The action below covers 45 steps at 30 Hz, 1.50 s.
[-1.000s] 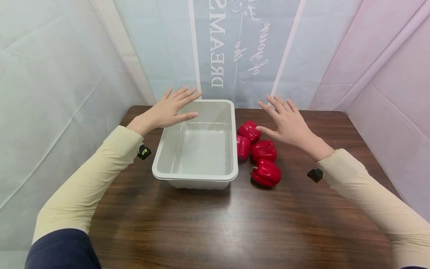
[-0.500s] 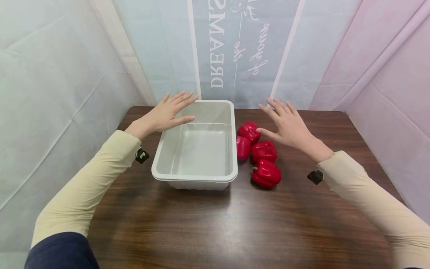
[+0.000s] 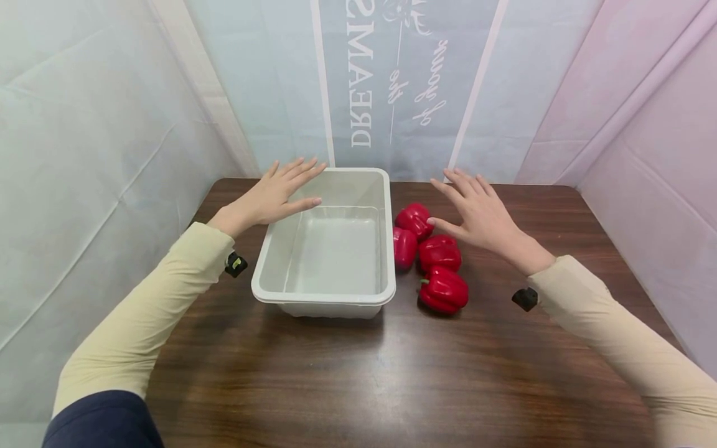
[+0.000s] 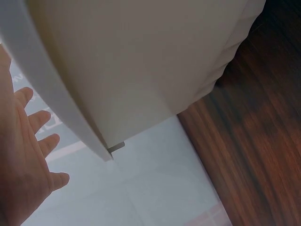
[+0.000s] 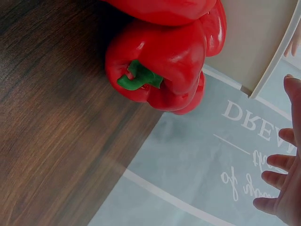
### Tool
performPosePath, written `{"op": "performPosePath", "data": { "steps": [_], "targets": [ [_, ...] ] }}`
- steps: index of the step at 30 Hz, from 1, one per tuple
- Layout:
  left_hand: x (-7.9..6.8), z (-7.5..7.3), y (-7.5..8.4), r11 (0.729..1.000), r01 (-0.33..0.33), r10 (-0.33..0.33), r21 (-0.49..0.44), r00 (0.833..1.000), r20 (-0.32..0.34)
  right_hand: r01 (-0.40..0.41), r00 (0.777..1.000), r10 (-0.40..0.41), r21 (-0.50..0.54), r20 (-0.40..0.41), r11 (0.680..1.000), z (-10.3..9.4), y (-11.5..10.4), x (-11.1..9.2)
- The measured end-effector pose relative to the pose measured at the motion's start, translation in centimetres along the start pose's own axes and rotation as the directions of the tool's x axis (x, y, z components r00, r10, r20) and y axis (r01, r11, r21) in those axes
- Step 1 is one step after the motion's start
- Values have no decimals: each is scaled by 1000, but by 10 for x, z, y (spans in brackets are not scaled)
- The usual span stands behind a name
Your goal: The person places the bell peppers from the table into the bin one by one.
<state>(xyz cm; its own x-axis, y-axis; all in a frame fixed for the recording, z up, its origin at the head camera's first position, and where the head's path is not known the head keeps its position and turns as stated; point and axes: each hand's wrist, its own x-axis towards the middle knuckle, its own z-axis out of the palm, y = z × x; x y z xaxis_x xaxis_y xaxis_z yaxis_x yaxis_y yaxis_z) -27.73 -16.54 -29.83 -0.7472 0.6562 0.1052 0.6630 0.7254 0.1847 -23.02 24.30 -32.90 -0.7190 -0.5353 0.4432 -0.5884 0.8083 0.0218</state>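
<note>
In the head view a pale grey plastic bin (image 3: 325, 297) stands on the table with nothing inside. My left hand (image 3: 272, 195) hovers over its far left rim, fingers spread and holding nothing. To the right of the bin several red bell peppers lie in a cluster; the nearest bell pepper (image 3: 444, 290) shows a green stem. Above and right of the cluster my right hand (image 3: 478, 214) is held with spread fingers, its thumb overlapping the farthest bell pepper (image 3: 415, 221) in this view. The right wrist view shows a bell pepper (image 5: 160, 56) with its stem, apart from the fingers.
The dark wooden table (image 3: 358, 386) carries the bin and peppers. A light cloth backdrop (image 3: 280, 93) with mirrored lettering hangs behind its far edge. White cloth walls (image 3: 73, 155) close in both sides.
Both hands shift slightly down in the head view, the left one also a little leftward. Bin and bell peppers stay put.
</note>
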Motion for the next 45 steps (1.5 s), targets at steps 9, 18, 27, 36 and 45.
{"op": "performPosePath", "data": {
  "steps": [9, 18, 27, 36, 45],
  "targets": [
    [-2, 4, -4, 1000, 19, -19, -19, 1000, 12, -13, 1000, 12, 18, 22, 1000, 2, 0, -3],
    [-5, 8, -8, 999, 23, -22, -45, 1000, 19, -17, 1000, 17, 26, 26, 1000, 4, -1, -6],
    [-7, 12, -12, 997, 7, -6, -72, 1000, 25, -5, 1000, 4, 27, 21, 1000, 7, -1, -8],
    [-8, 13, -12, 995, 14, -11, -97, 999, 31, -3, 1000, 2, 24, 12, 1000, 7, 0, -9],
    [-6, 16, -15, 995, 5, -1, -103, 999, 40, -3, 1000, 3, 24, 12, 1000, 9, 2, -11]
  ]
}}
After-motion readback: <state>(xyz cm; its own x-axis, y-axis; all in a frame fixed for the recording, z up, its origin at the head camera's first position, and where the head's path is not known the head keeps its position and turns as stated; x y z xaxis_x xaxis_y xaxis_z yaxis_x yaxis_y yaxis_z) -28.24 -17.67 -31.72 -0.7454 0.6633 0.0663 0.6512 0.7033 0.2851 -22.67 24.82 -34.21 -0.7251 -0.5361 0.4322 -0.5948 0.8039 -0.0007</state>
